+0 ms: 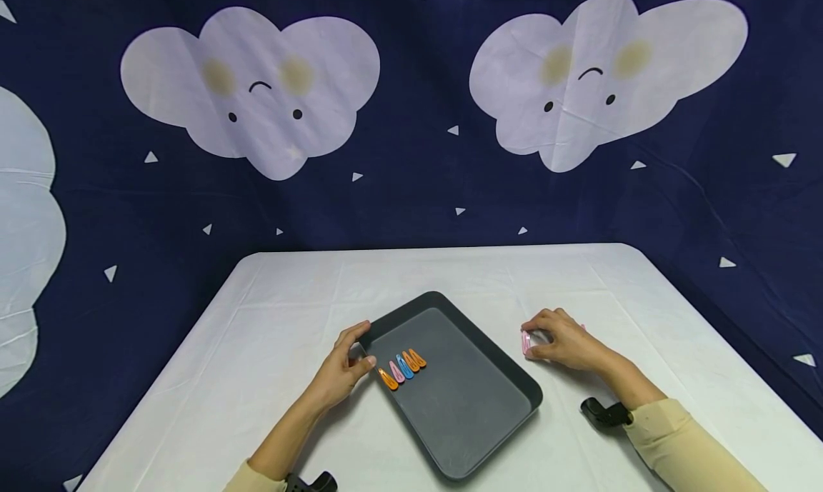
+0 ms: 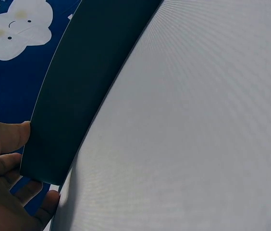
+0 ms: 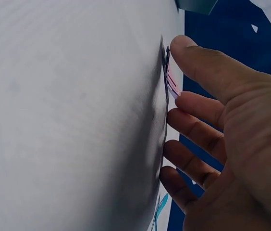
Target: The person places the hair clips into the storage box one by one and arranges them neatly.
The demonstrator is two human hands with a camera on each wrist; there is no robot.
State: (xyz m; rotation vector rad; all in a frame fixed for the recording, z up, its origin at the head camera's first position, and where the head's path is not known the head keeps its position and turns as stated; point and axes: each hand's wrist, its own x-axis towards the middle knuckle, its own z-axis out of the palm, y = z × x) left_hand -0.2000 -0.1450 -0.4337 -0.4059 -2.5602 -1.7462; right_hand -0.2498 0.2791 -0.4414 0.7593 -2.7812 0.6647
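A dark grey rectangular tray [image 1: 476, 399] lies askew on the table. My left hand [image 1: 343, 370] grips it at its left corner, thumb and fingers about the rim; the left wrist view shows the tray's wall [image 2: 73, 96] by the thumb. Inside the tray, near that hand, several snap hair clips form a slanting row: orange [image 1: 388, 379], pink [image 1: 396, 372], blue [image 1: 404, 367] and more orange ones [image 1: 418, 358]. Right of the tray, my right hand [image 1: 566, 340] pinches a pink hair clip [image 1: 526, 343] between thumb and index finger, low at the tabletop.
A teal clip [image 3: 161, 204] shows below the right hand in its wrist view. Just behind that hand, a bit of pink [image 1: 583, 327] peeks out in the head view. A white cloth covers the table [image 1: 308, 292]; a dark blue cloud-print curtain [image 1: 411, 192] hangs behind it.
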